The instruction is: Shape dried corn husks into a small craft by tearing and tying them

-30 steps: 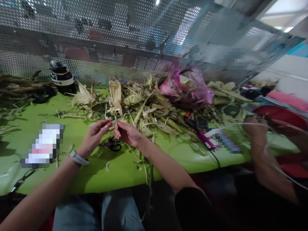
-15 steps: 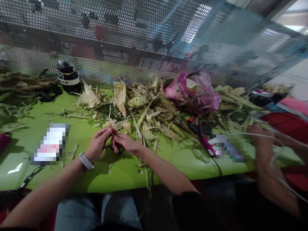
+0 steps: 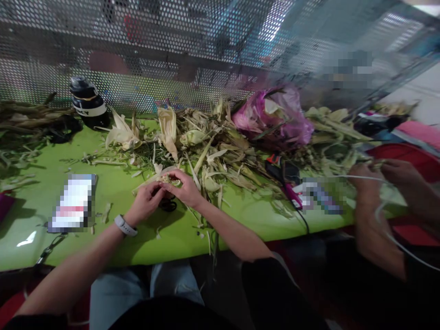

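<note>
My left hand [image 3: 143, 203], with a white watch on its wrist, and my right hand [image 3: 184, 187] meet over the green table [image 3: 165, 238]. Both pinch a pale dried corn husk strip [image 3: 151, 179] that runs left and down from the fingers. A pair of black scissors [image 3: 168, 205] lies on the table just under the hands. A heap of dried corn husks [image 3: 213, 151] lies right behind the hands.
A phone [image 3: 73, 202] lies at the left. A black bottle [image 3: 88, 101] stands by the perforated metal screen [image 3: 172, 50]. A pink plastic bag [image 3: 275, 117] sits on the heap. Another person's hands [image 3: 385, 178] work at the right, near a pink tool [image 3: 292, 195] and a white cable.
My hands have closed together on the husk strip and shifted slightly right toward the heap. The other person's hands have come together at the right.
</note>
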The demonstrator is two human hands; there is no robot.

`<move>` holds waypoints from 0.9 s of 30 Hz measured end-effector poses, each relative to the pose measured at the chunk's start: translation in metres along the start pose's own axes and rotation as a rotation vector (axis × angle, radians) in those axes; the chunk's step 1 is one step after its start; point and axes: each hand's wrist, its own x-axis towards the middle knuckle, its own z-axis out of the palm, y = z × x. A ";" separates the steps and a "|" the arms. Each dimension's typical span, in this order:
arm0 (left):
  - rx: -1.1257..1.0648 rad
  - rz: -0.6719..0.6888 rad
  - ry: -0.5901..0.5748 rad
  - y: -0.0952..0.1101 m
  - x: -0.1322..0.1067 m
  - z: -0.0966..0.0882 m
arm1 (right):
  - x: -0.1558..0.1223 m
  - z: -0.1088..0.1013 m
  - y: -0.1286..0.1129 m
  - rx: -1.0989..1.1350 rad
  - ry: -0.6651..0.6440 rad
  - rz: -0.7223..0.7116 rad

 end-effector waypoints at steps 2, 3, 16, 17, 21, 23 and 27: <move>-0.021 -0.021 -0.060 0.003 0.000 0.000 | 0.001 -0.002 0.000 -0.010 0.024 -0.004; -0.027 -0.029 -0.084 0.004 0.000 0.000 | 0.002 -0.003 0.001 -0.003 0.027 0.004; -0.166 -0.114 -0.226 0.003 0.000 -0.003 | 0.006 -0.016 0.000 0.120 -0.054 0.076; -0.145 -0.103 -0.240 0.003 -0.001 -0.003 | 0.005 -0.015 -0.002 0.072 -0.060 0.036; -0.107 -0.069 -0.275 0.003 0.000 -0.005 | 0.007 -0.014 -0.001 0.104 -0.051 0.043; -0.138 -0.088 -0.251 0.004 0.000 -0.004 | 0.009 -0.015 0.000 0.183 -0.025 0.119; -0.173 -0.147 -0.184 0.008 0.001 -0.002 | 0.011 -0.018 0.001 0.213 0.076 0.208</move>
